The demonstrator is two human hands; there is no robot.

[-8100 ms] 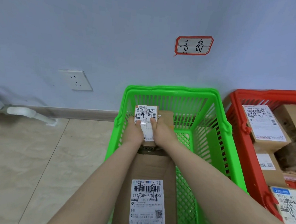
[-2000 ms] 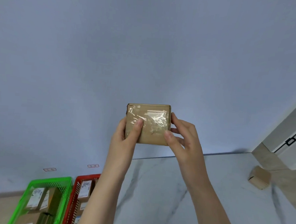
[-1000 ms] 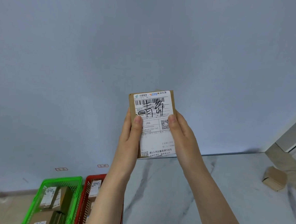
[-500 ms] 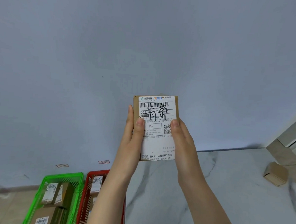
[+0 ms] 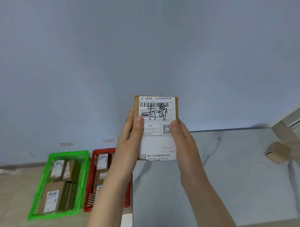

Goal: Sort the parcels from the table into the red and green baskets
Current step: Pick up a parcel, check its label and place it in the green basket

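fingers (image 5: 138, 125): curled round the two long edges of a parcel; the thumbs are laid flat on its front face, one at each side, and the other fingers are mostly hidden behind it.
left hand (image 5: 129, 138): the parcel's left edge is gripped; the thumb tip is set on the left margin of the label.
right hand (image 5: 184, 143): the parcel's right edge is gripped; the thumb tip is set just beside the qr code.
parcel (image 5: 176, 107): flat brown cardboard packet, held upright in the air between both hands, above the table's left part and in front of the wall (image 5: 113, 59); it is in neither basket.
label (image 5: 155, 145): white shipping label over most of the front face; a barcode is printed at the top and black handwritten characters are marked across it.
table (image 5: 238, 178): white marbled top, seen below and to the right of the parcel.
small cardboard box (image 5: 277, 152): found on the table's far right, well apart from the hands.
red basket (image 5: 89, 188): placed on the floor just beside the table's left edge, partly hidden by the left forearm; labelled parcels are seen inside.
green basket (image 5: 69, 152): placed on the floor just beside the red basket, on its left; several labelled brown parcels are seen inside.
wall tags (image 5: 66, 144): two small red-bordered tags, one above each basket; the writing cannot be read.
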